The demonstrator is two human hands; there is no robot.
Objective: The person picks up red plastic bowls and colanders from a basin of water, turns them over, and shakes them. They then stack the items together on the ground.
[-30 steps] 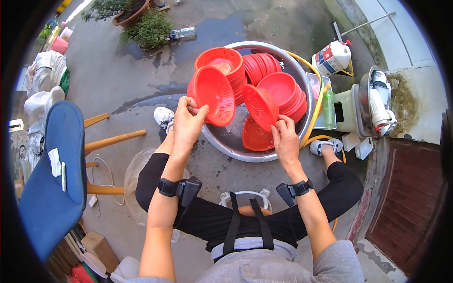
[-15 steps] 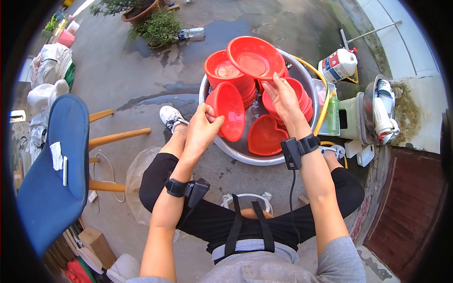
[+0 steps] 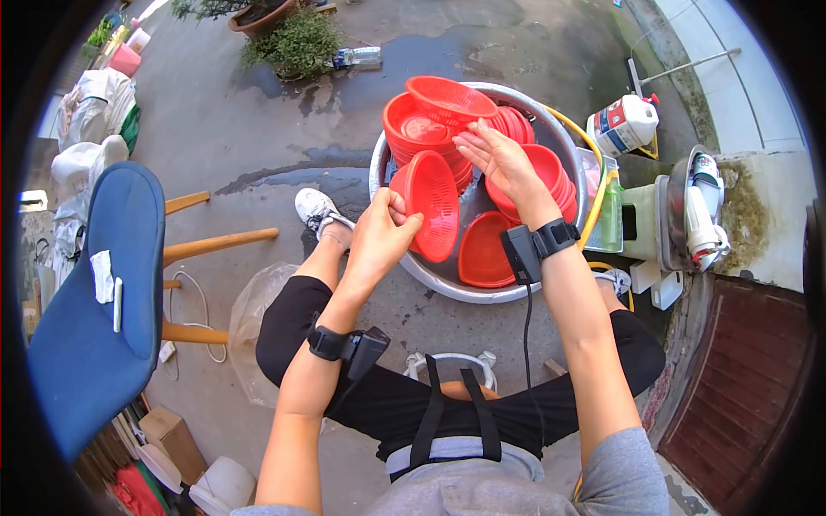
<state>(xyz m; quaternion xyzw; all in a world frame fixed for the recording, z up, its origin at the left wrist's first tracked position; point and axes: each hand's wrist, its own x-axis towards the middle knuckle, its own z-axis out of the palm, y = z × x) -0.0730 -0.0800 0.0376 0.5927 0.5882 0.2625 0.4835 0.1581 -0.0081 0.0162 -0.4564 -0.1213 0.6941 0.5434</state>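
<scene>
My left hand [image 3: 385, 234] pinches the near-left rim of a red plastic basket [image 3: 434, 206] with slotted sides, tilted up over the near edge of a large metal basin [image 3: 430, 279]. My right hand [image 3: 502, 161] is open, its fingers stretched leftward and the tips right at the near rim of another red basket [image 3: 450, 97]. That basket lies tilted over a tall stack of red baskets [image 3: 411, 125] in the basin. More nested red baskets [image 3: 544, 176] stand under my right wrist. A red heart-shaped basket [image 3: 484, 249] lies at the basin's near side.
A yellow hose [image 3: 600, 202] runs along the basin's right side, near a white jug [image 3: 624, 125] and a green bottle [image 3: 611, 215]. To the left stands a blue chair [image 3: 95, 318]. Potted plants [image 3: 292, 43] and a plastic bottle [image 3: 357, 58] are beyond the basin on wet ground.
My right hand and the basket at its fingertips have moved left over the tall stack, and that basket has tipped to a flatter view. My left hand keeps its basket nearly in place.
</scene>
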